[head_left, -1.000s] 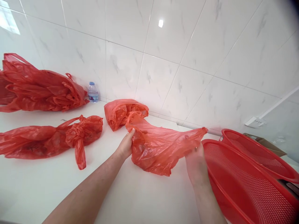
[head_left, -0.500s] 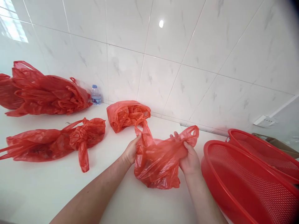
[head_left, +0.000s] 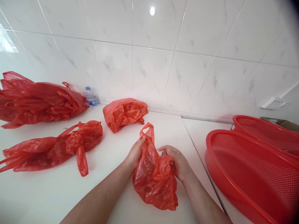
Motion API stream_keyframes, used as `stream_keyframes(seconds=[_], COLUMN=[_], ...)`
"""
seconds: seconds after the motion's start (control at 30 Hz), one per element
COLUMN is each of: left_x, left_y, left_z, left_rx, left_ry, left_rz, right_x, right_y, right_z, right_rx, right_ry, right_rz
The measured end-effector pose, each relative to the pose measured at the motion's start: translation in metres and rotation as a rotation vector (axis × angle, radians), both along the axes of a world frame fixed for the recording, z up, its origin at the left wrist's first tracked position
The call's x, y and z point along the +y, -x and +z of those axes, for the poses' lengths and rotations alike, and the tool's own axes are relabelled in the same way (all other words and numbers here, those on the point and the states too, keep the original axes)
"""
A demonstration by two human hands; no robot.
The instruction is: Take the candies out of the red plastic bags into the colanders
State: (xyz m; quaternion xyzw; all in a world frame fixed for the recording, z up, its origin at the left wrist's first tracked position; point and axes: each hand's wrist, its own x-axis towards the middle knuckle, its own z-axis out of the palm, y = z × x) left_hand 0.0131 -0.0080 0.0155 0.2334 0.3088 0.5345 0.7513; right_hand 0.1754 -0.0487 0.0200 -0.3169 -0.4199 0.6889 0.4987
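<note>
A thin red plastic bag (head_left: 155,186) hangs between my two hands above the white table, with dark, unclear contents showing through its lower part. My left hand (head_left: 136,152) grips its left side just below an upright handle loop. On the right, my right hand (head_left: 176,161) is closed on the gathered, crumpled upper part of the bag, its index finger reaching over the top. A folded red bag (head_left: 125,113) lies behind, near the wall. Left of my arms lies a knotted red bag (head_left: 46,152) with its ends stretched out.
Two red mesh baskets, a near one (head_left: 247,168) and a far one (head_left: 261,132), stand at the right. A large heap of red bags (head_left: 44,101) and a small water bottle (head_left: 91,97) are at the back left. A tiled wall (head_left: 154,77) borders the white table (head_left: 112,183).
My right hand has moved in toward the left, and the bag's right handle is now bunched up instead of spread out. The camera view has shifted slightly.
</note>
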Motion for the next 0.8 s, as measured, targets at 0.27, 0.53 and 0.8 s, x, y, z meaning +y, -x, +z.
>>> stream_keyframes(seconds=[0.27,0.53,0.8], left_x=[-0.003,-0.014,-0.014], left_y=[-0.017,-0.012,-0.01], left_z=[-0.008,-0.007,0.0], left_rx=[0.355,0.889,1.237], left_ry=[-0.262,-0.851,-1.387], left_rz=[-0.225,0.06,0.107], right_x=[-0.001,0.011,0.013], right_y=[0.018,0.003,0.002], right_z=[-0.001,-0.007,-0.014], right_rx=[-0.014,0.078,0.029], right_ry=[0.008,0.205,0.203], right_rz=[-0.058,-0.3,-0.328])
